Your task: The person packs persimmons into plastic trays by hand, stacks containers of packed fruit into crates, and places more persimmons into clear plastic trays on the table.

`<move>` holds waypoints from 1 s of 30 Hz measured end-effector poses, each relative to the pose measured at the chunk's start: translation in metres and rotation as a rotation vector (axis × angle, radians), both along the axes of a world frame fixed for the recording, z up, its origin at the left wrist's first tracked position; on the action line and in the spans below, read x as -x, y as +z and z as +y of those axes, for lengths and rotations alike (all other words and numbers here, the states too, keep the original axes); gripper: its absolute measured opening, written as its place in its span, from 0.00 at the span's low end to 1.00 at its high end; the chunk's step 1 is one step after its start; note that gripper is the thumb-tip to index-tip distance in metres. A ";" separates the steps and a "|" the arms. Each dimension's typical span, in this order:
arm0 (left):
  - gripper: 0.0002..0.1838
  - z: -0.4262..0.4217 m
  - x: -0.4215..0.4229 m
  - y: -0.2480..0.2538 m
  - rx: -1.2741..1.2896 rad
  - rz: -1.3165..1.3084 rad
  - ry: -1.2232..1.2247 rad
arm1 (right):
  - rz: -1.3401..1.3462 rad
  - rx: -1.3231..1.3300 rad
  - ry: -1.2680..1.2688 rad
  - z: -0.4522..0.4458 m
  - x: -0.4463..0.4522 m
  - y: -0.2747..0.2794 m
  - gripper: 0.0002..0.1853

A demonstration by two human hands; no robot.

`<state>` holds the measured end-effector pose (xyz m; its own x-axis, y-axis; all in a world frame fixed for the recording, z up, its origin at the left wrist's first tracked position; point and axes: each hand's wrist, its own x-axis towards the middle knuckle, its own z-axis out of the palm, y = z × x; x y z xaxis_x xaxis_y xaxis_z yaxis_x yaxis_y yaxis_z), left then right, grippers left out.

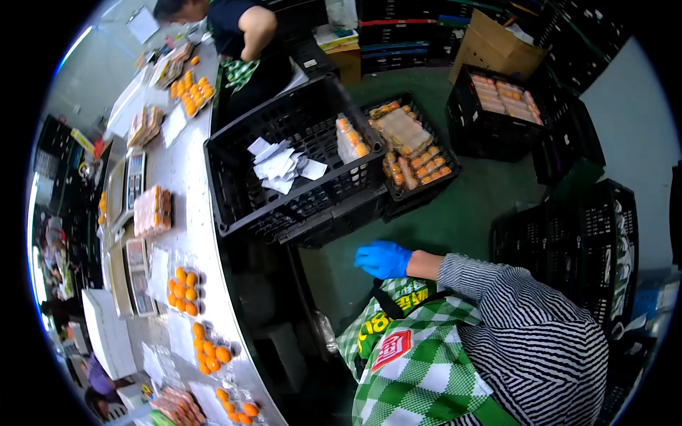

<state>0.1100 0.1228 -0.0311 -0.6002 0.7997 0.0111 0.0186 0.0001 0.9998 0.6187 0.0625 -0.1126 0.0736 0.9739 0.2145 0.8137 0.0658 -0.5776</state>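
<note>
My right hand [384,260], in a blue glove, hangs over the green floor in front of my green checked apron [426,369]. Its fingers are loosely bent, and nothing shows in them. Nearest to it is a large black crate [302,206] holding a pile of white paper slips [283,166] and a clear pack of orange fruit [350,140]. Beside that, a lower black crate [420,200] is filled with packs of orange fruit [430,167]. My left hand is out of view.
A long metal table [193,213] on the left carries weighing scales [135,177], stacked packs [153,211] and open trays of orange fruit [183,291]. A co-worker [249,42] bends at its far end. Black crates [568,241] stand right; a cardboard box [494,46] is behind.
</note>
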 end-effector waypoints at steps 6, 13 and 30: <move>0.16 0.067 -0.155 -0.008 0.228 0.107 -0.559 | 0.287 -0.219 -0.389 -0.026 -0.041 0.028 0.10; 0.15 0.149 -0.332 0.012 -0.024 0.407 -1.058 | 0.051 -0.344 -0.739 0.063 -0.135 0.087 0.19; 0.11 0.269 -0.442 0.006 -0.148 0.550 -0.848 | 0.116 0.825 -0.788 0.204 -0.212 0.034 0.60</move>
<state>0.5517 0.3916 -0.0248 0.2809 0.9273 0.2475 0.4115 -0.3493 0.8418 0.8304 0.2665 -0.0782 0.7030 0.4896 -0.5159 0.3999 -0.8719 -0.2825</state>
